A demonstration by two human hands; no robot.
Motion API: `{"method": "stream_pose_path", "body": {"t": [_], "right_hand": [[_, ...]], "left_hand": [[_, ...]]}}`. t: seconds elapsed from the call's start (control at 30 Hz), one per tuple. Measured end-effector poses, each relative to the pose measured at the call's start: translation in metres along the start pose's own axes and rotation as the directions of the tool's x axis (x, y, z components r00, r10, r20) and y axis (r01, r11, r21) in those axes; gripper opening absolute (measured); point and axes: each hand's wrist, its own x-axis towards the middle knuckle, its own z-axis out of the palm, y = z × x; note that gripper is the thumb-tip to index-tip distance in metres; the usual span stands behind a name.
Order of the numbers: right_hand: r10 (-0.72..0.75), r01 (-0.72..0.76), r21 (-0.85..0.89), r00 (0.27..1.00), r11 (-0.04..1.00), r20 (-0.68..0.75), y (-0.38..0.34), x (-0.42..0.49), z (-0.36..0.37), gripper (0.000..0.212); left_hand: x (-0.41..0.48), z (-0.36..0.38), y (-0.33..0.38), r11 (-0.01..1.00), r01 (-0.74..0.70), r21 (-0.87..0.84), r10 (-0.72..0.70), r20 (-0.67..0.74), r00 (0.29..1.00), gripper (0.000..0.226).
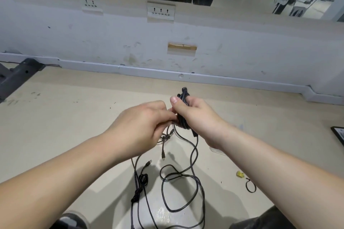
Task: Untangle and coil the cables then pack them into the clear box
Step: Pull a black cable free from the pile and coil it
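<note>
Head view: black coiled cable bundle [183, 109]

A right hand [195, 115] grips a coiled bundle of black cable [183, 109], thumb on top, coil poking out past the fingertips. A left hand [141, 126] pinches the strand just beside it. Below the fingers, loose cables [178, 182] trail across the floor [74, 117].

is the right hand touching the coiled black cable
Touching. The head view shows the right hand wrapped around the coiled black cable, thumb pressed on top, fingers closed round the bundle with no gap.
</note>
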Motion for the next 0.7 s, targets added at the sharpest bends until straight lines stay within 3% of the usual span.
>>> {"method": "stream_pose_path", "body": {"t": [0.1,0.2,0.33,0.43,0.57,0.7], "right_hand": [[0.036,-0.039,0.022,0.991,0.999,0.128,-0.002,-0.004,0.003,0.035],[0.073,-0.095,0.074,0.964,0.993,0.258,-0.005,-0.008,0.005,0.046],[0.101,-0.174,0.146,0.906,0.974,0.410,-0.014,-0.013,0.000,0.051],[0.105,-0.187,0.102,0.840,0.977,0.533,-0.016,-0.017,-0.008,0.042],[0.074,-0.162,0.086,0.777,0.983,0.625,-0.015,-0.022,-0.011,0.026],[0.062,-0.180,0.142,0.803,0.973,0.593,-0.011,-0.020,-0.012,0.025]], "left_hand": [[-0.001,-0.010,-0.005,0.997,-0.060,0.051,0.067,-0.146,0.987,0.014],[0.002,-0.018,-0.013,0.999,-0.033,0.023,0.038,-0.263,0.964,0.026],[0.003,-0.018,-0.017,0.998,-0.066,0.014,0.067,-0.157,0.985,0.056],[0.000,-0.014,-0.014,0.999,-0.038,0.020,0.038,-0.012,0.999,0.072],[-0.004,-0.011,-0.011,0.995,0.017,-0.096,-0.005,0.123,0.992,0.068],[0.000,-0.010,-0.004,0.921,0.112,-0.373,-0.064,0.140,0.988,0.055]]}}
